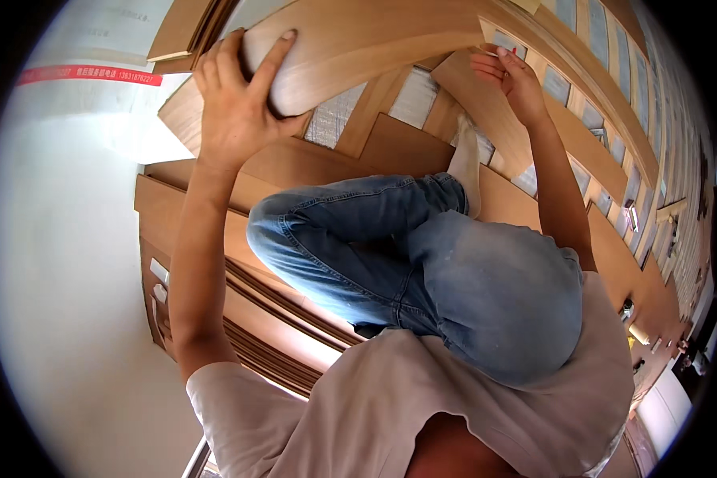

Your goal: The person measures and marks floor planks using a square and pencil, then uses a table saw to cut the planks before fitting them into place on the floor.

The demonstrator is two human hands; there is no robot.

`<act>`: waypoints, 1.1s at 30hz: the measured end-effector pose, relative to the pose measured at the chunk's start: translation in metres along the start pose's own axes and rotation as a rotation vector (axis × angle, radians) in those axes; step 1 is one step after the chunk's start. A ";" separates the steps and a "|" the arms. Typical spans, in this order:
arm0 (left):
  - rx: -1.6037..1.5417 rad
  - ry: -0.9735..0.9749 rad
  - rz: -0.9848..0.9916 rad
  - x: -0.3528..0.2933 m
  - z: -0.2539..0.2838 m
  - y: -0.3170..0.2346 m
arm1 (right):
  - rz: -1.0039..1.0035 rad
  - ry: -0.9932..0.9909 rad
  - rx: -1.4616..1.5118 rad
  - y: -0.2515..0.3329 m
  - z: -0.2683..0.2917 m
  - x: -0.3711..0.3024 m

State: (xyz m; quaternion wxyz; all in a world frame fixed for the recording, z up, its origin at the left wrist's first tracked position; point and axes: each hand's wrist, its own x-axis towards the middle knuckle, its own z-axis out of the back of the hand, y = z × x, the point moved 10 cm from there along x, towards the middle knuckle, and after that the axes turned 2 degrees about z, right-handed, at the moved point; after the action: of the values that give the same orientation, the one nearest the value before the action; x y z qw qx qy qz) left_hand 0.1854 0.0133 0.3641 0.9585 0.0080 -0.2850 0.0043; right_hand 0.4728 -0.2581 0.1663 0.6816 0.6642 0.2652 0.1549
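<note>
A smooth light-brown wooden floorboard [366, 48] lies raised across the top of the view, bent by the lens. My left hand [235, 107] grips its left end, with the fingers over the edge and the thumb below. At the board's other end is my right hand [520, 89], its thumb and fingertips pinched on a small thin object with a red part [511, 52]; what kind it is I cannot make out. Another board [486, 103] slants beneath that hand. My bent legs in blue jeans [350, 231] are below the raised board.
Stacked boards [271, 350] lie on my left beside a pale wall [72, 239] with a red strip [92, 76]. Wooden battens [366, 119] with silvery sheeting [334, 115] between them run across the floor. Small tools and a pale bottle [638, 333] lie far right.
</note>
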 end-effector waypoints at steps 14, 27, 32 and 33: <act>-0.472 0.375 -0.023 -0.062 -0.169 -0.080 | -0.314 0.090 0.359 -0.087 -0.038 -0.084; -0.572 0.205 0.209 -0.020 -0.208 -0.112 | -0.186 -0.167 0.509 -0.077 0.003 -0.125; -0.148 0.190 1.122 -0.156 -0.262 0.063 | -0.177 -0.173 0.508 -0.077 0.009 -0.123; -0.256 0.154 1.196 -0.153 -0.257 0.048 | -0.170 -0.229 0.502 -0.081 0.019 -0.126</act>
State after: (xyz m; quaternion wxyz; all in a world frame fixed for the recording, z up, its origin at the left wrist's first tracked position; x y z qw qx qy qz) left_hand 0.1971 0.0650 0.0662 0.8011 -0.2685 -0.1685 0.5076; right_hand 0.3701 -0.3504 0.1057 0.5321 0.8006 0.2712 -0.0493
